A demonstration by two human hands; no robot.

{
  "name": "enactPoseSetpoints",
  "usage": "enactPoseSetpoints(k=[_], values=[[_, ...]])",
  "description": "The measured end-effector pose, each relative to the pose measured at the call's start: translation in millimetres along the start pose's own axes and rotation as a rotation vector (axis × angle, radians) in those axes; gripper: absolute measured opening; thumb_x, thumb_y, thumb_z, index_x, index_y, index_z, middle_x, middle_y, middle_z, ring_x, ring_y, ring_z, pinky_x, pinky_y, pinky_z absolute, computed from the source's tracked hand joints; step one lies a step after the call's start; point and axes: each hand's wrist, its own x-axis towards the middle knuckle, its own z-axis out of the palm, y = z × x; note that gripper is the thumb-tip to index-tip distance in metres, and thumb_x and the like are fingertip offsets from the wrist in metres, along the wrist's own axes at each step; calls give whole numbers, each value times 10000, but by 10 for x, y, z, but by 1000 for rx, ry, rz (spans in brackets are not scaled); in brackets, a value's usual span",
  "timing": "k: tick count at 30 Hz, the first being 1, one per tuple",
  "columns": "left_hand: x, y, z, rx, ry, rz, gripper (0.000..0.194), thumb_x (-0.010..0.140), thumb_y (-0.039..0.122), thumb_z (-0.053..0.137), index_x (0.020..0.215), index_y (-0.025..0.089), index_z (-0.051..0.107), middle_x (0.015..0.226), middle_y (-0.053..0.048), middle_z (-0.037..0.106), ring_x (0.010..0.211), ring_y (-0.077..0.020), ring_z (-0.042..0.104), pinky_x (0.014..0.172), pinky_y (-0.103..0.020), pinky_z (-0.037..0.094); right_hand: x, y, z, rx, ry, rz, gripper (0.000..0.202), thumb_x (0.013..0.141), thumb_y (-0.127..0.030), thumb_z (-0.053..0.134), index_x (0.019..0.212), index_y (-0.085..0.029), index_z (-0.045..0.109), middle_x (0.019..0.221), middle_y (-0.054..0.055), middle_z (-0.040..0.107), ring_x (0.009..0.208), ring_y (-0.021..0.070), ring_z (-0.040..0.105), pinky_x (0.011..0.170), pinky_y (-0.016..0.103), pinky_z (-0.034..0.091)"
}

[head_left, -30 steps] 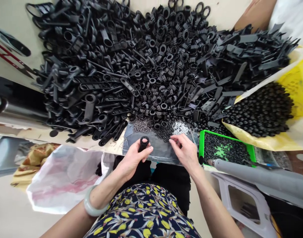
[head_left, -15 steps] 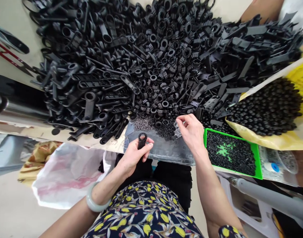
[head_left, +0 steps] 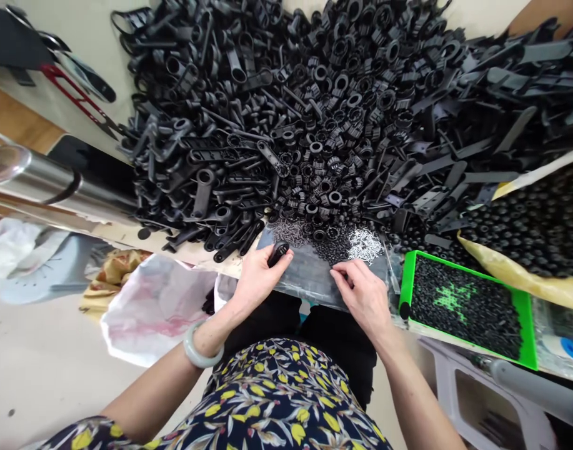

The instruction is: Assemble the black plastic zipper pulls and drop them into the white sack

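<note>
My left hand [head_left: 258, 278] is closed on a black plastic part with a ring end [head_left: 279, 252], held above the front of a dark work pad [head_left: 302, 278]. To its right, my right hand [head_left: 365, 292] hovers over the pad with thumb and fingertips pinched together; whatever is between them is too small to make out. Just beyond those fingers lies a small heap of silver pins [head_left: 365, 245]. Beside the pins are piles of tiny black pieces [head_left: 332, 251] and small grey-brown pieces [head_left: 290, 232].
A huge heap of black handles [head_left: 204, 194], toothed rings [head_left: 335, 164] and flat levers [head_left: 515, 128] covers the table behind. At right stand a green tray [head_left: 408, 284] of small black parts and a yellow bag [head_left: 515, 269]. A steel flask [head_left: 56, 181] lies left; a white bag [head_left: 145, 312] hangs below.
My right hand has drawn back from the silver pins toward me, uncovering them. The part in my left hand has tilted over to the right. The view has shifted left.
</note>
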Motion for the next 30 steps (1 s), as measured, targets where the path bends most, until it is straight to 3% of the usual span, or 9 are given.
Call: enactPoseSetpoints(k=[4,10,14,18,21,24,27,30], values=[[118,38,76,310,38,129,267,925,375,691,715,210,707,622,-6,621,616,-169,546,640,-291,307,36,-14,36,-53,16,49,249,1083,-421,533,1002,-242,687,947,15,692,757,148,643,712,282,461],[272,58,231,687,-29,213,166,989,326,634,1043,228,756,895,-89,801,830,-263,741,695,-312,403,61,-7,70,-80,57,71,246,1071,-398,554,937,-228,670,903,-1,669,686,126,614,675,271,445],[290,53,221,788,-67,239,214,1016,348,602,1098,214,747,951,-107,815,873,-275,768,712,-319,459,59,-8,94,-135,86,19,212,1071,-376,566,979,-223,682,934,6,694,742,131,655,686,268,446],[303,54,189,806,-132,297,197,1002,262,586,1109,203,741,988,-117,816,870,-267,764,719,-321,473,65,-18,104,-160,112,-22,194,1070,-343,571,969,-221,684,921,5,700,729,130,657,664,270,439],[275,50,160,726,-94,325,210,971,216,595,1127,206,735,961,-101,809,834,-251,748,730,-318,468,44,-6,89,-125,96,-21,164,1067,-298,563,1001,-223,693,933,6,708,707,124,647,678,272,453],[164,50,137,456,-53,277,167,986,290,595,1037,202,728,850,-59,763,758,-209,695,718,-299,455,-18,12,70,-81,72,-51,164,1072,-276,549,1066,-230,706,969,23,728,781,138,676,728,274,478],[4,56,160,20,-130,105,234,990,404,595,945,194,690,718,-4,650,652,-150,590,655,-260,441,-85,4,60,-34,80,-108,166,1073,-259,556,1098,-233,718,999,44,745,882,170,699,801,300,505],[-116,61,233,-318,-248,-100,273,968,464,606,971,194,650,585,69,476,513,-102,416,523,-221,356,-109,-42,56,136,104,-83,175,1069,-230,557,1125,-242,723,1016,53,739,907,181,696,830,323,530]])
